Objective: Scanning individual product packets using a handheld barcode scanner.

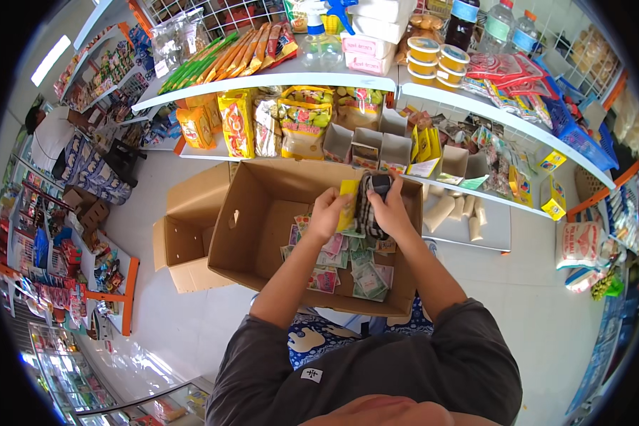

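Note:
My left hand [327, 212] grips a small yellow packet [347, 205] above a large open cardboard box [261, 175]. Beside it, my right hand [387, 205] is closed on a dark checked cloth item [371, 218], whose exact kind I cannot tell. Both are held over the box's right part, near its back wall. Small green, white and pink sachets [370, 279] lie loose on the box bottom, partly hidden by my forearms. Just behind the box, small open cartons [395, 152] and a yellow carton [425, 146] stand on the lower shelf.
A second open cardboard box [189, 239] stands left of the large one. The upper shelf edge [266, 81] juts out above the lower shelf with snack bags [304, 128]. Rolled bags [455, 207] lie on the bottom shelf at right. Another person [58, 138] is at the far left.

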Demonstrator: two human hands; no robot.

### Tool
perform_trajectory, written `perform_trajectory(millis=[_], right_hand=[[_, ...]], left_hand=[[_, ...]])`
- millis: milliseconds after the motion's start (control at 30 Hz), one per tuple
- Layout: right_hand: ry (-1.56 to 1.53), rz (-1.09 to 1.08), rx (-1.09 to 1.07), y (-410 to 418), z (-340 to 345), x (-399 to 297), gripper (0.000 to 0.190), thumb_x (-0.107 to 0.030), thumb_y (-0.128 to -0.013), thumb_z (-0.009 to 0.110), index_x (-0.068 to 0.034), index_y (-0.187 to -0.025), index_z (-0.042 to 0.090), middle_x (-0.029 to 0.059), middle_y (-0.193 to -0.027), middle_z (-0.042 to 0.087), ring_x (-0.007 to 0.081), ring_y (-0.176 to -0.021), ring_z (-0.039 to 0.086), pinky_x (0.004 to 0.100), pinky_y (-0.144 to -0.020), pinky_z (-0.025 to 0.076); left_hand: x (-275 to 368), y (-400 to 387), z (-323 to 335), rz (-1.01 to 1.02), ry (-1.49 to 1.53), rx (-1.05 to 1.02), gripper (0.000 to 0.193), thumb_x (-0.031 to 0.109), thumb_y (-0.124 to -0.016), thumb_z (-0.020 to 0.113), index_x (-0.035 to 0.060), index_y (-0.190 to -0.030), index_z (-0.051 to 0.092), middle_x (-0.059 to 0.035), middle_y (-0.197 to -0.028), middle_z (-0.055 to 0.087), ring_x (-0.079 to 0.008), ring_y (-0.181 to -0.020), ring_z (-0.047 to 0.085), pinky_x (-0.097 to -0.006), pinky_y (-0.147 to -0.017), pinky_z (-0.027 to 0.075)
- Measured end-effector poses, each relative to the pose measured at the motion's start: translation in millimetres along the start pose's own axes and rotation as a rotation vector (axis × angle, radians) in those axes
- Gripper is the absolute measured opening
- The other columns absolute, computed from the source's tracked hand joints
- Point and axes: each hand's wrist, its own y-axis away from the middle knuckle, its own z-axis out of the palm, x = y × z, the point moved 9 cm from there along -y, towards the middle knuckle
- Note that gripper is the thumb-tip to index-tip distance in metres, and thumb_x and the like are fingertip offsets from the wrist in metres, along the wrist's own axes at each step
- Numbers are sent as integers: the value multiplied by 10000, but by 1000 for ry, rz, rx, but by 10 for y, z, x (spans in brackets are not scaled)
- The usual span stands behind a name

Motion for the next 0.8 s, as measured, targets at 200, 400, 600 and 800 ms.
perform_trajectory(millis=[200,400,600,800], right_hand=[[96,-521,-45,-83,85,-825,479,-137,-861,612,-28,-1312,491,218,-1359,415,352,-1197,472,413,-1063,346],[215,-507,-126,-28,406,-479,500,-125,-881,636,-27,-1346,480,185,-1356,490,335,-1303,447,401,-1107,302],[184,-440,-157,-8,430,-383,476,-125,-918,613,0,-1344,441,188,-1281,525,327,-1224,511,369,-1053,368],[339,-432,99,-32,220,-380,455,-147,-891,683,20,-1262,481,213,-1178,565,376,-1089,581,394,-943,455]], left_hand=[[258,-30,278,-109,697,23,463,532,-1020,392,122,-840,507,-28,-813,564,-163,-830,584,-322,-739,486],[-20,19,372,2,704,-94,461,428,-1044,368,111,-1359,480,-73,-1203,599,-195,-1127,580,-345,-983,462],[-157,61,425,-85,768,-168,588,543,-1045,246,105,-1340,504,-66,-1217,595,-202,-1131,575,-348,-1007,442],[5,102,555,-14,749,-222,618,564,-1035,256,107,-1412,429,-80,-1311,547,-224,-1208,532,-379,-1047,406]])
